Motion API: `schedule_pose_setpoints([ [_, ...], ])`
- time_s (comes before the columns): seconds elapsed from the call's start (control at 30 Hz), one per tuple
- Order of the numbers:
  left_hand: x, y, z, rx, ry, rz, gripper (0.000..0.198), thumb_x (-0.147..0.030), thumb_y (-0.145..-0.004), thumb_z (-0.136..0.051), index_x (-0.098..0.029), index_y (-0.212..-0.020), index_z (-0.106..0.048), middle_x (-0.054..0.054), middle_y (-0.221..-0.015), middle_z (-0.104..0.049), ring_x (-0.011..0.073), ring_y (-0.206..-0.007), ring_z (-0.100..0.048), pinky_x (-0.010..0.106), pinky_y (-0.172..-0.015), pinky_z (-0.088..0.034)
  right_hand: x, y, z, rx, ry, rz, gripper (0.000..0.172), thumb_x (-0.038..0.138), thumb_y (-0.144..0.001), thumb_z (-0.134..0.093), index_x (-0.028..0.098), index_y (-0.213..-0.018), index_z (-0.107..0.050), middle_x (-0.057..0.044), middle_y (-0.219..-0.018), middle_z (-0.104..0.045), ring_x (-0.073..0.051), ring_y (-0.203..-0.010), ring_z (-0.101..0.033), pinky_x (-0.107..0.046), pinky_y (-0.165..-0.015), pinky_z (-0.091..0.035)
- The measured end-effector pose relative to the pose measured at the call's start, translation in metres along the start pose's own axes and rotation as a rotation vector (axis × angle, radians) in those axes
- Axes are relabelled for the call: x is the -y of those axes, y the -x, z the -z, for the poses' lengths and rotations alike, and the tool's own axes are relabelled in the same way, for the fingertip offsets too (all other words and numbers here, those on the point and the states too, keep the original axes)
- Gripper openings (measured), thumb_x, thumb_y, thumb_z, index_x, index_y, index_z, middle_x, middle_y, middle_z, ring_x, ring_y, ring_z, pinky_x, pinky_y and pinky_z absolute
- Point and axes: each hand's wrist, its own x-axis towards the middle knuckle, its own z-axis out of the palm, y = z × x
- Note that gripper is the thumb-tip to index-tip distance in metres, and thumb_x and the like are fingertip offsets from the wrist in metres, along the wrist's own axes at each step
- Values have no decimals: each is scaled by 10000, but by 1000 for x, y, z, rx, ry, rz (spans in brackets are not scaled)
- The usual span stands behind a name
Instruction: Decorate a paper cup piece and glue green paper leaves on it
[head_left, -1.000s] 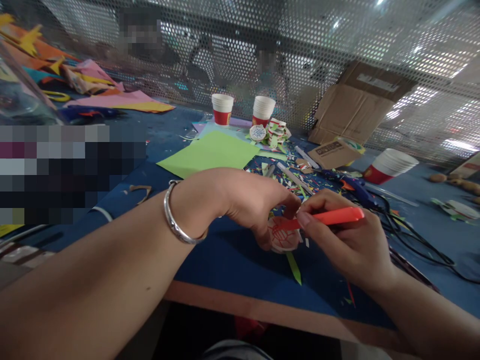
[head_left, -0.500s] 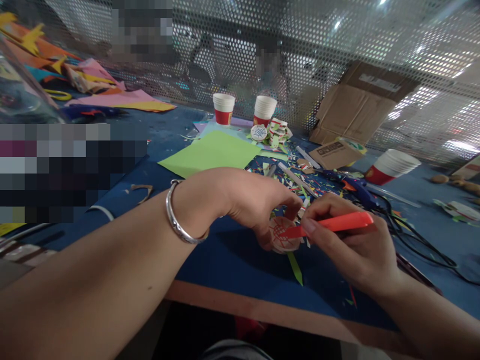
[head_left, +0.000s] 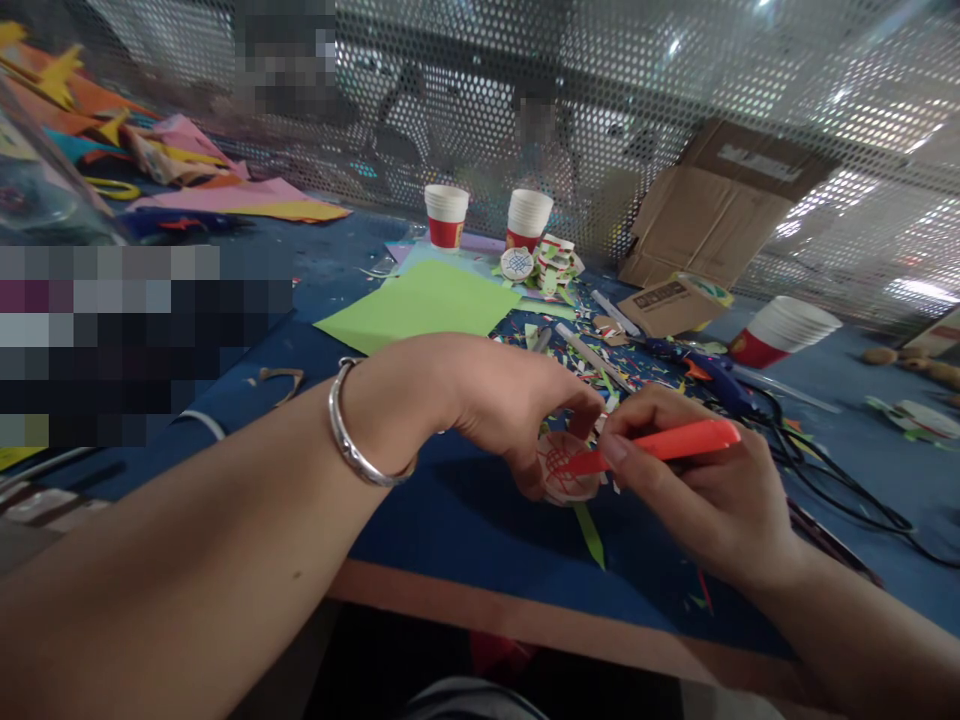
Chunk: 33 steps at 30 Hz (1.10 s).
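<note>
My left hand [head_left: 517, 400], with a silver bangle at the wrist, is curled around a small round cut-down paper cup base [head_left: 571, 482]. Red crossing lines mark its pale upturned face. A pointed green paper strip [head_left: 589, 535] sticks out from beneath it toward me. Between the thumb and fingers of my right hand [head_left: 697, 480] is a red marker [head_left: 675, 442], its tip at the lined face. Part of the cup base is hidden by my left fingers.
Green paper [head_left: 427, 305] lies behind my left hand. Stacked paper cups [head_left: 446, 215] and trimmed cup pieces [head_left: 556, 262] stand farther back. Paper scraps [head_left: 600, 365] and a blue glue gun [head_left: 712, 380] with a black cord lie ahead. A cardboard box [head_left: 705, 215] leans on the perforated screen.
The marker's back end has shifted slightly left and down. A few more red lines seem to show on the cup base. My left hand stays nearly still.
</note>
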Motion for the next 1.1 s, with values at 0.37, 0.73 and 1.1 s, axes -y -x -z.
schedule_pose_setpoints([
  [0.37, 5, -2, 0, 18, -42, 3, 678, -363, -679, -821, -248, -1306, -589, 29, -1188, -716, 215, -914, -661, 280, -697, -453, -1, 0, 4, -76, 64, -6, 173, 148, -929, -610, 211, -768, -620, 40, -701, -593, -79, -587, -530, -227, -538, -418],
  [0.73, -1, 1, -1, -33, -76, -11, 481, -284, -716, -832, -244, -1157, -644, -31, -1062, -705, 160, -860, -631, 236, -648, -419, 3, 3, 2, -9, 13, 27, 146, 130, -927, -588, 228, -822, -617, 34, -714, -616, -97, -601, -559, -245, -544, -442],
  [1.1, 2, -2, 0, 19, -27, 23, 678, -330, -694, -829, -253, -1325, -593, 13, -1159, -709, 201, -910, -645, 290, -760, -458, -1, 2, 3, -34, 28, -16, 163, 138, -924, -597, 231, -791, -613, 26, -696, -604, -117, -594, -547, -266, -548, -438],
])
